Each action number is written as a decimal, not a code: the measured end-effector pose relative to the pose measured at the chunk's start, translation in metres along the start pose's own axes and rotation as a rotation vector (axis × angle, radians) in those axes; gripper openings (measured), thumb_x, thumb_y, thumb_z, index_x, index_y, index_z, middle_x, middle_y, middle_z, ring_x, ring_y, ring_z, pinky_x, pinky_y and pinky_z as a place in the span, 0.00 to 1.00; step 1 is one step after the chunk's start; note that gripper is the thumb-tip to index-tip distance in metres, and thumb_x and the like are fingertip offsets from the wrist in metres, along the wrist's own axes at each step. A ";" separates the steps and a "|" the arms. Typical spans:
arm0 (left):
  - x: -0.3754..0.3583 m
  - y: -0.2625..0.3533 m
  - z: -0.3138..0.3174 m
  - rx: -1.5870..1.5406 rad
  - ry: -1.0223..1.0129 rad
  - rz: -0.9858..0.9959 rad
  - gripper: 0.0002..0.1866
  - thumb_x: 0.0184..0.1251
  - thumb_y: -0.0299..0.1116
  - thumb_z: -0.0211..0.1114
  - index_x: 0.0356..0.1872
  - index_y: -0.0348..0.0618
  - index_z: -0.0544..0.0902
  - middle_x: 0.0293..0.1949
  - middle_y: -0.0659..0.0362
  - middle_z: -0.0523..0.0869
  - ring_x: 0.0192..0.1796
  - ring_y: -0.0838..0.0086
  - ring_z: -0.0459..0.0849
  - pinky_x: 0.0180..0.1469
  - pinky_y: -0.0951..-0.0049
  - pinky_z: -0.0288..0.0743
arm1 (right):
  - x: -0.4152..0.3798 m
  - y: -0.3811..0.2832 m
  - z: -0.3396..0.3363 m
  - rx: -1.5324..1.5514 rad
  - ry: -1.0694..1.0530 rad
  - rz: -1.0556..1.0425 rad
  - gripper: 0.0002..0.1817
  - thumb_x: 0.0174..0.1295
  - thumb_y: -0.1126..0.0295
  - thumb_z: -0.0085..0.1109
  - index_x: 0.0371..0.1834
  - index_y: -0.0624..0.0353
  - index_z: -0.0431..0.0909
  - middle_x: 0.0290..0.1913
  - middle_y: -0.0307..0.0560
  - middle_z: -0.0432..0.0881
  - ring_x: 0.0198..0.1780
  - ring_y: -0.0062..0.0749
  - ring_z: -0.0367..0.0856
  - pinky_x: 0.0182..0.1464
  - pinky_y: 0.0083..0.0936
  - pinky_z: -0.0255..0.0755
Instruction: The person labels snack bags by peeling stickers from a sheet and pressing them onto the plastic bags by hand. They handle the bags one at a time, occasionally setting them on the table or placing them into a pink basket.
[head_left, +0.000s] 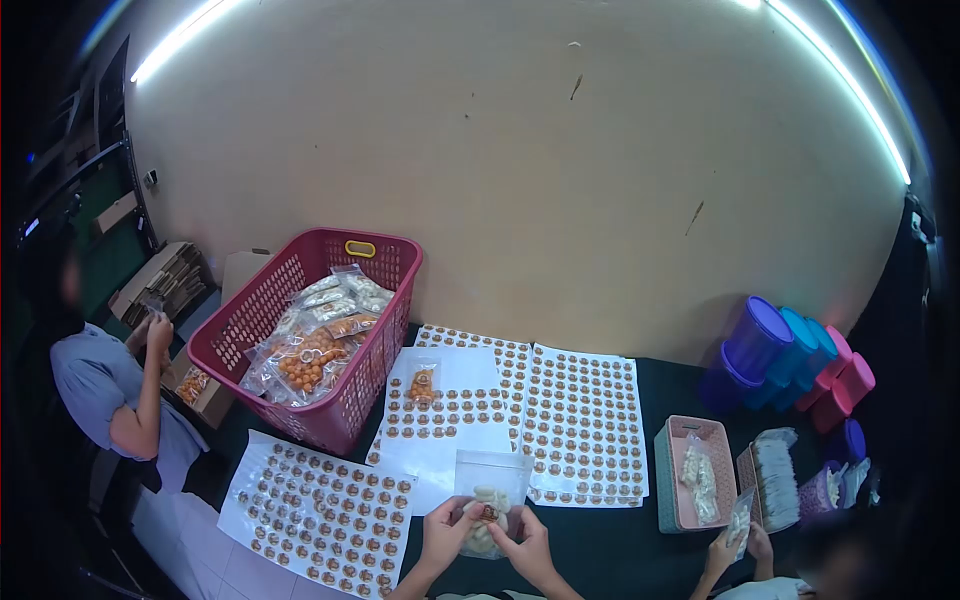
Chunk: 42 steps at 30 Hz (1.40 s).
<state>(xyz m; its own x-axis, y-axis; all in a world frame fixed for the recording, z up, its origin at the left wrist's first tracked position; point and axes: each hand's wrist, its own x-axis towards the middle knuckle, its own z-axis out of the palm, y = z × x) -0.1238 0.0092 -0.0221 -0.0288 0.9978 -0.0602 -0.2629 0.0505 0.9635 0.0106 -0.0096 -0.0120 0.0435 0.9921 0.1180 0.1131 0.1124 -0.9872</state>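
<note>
A clear zip bag [494, 468] of pale, puffed pieces is upright in front of me at the table's near edge. My left hand [446, 538] is closed on the bag's left side, thumb on its front. My right hand [528, 548] grips the right side, and both thumbs meet over a small round brown sticker [488, 513] on the bag's front. Just left of the hands lies a sheet of round stickers [318, 505] with some spots peeled. Behind the bag is another sticker sheet [450, 410], partly bare, with a small bag of orange snacks [422, 384] on it.
A maroon basket [345, 425] full of snack bags stands at the left. More sticker sheets [585, 425] lie behind. To the right are a pink-lined basket [708, 430] and stacked coloured tubs [765, 335]. One co-worker [110, 385] is at left; another's hands [740, 550] hold a bag at right.
</note>
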 end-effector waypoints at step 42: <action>-0.010 0.035 0.004 0.413 -0.169 0.168 0.12 0.57 0.35 0.63 0.33 0.34 0.78 0.25 0.60 0.80 0.24 0.87 0.73 0.24 0.85 0.67 | 0.004 -0.013 -0.007 0.050 0.120 0.002 0.08 0.54 0.72 0.61 0.30 0.65 0.74 0.25 0.37 0.78 0.27 0.14 0.74 0.28 0.11 0.67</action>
<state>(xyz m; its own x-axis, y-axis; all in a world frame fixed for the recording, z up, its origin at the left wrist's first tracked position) -0.1289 0.0009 0.0136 0.1279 0.9850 0.1157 0.1384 -0.1332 0.9814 0.0163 -0.0075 0.0020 0.1629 0.9787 0.1249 0.0631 0.1160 -0.9912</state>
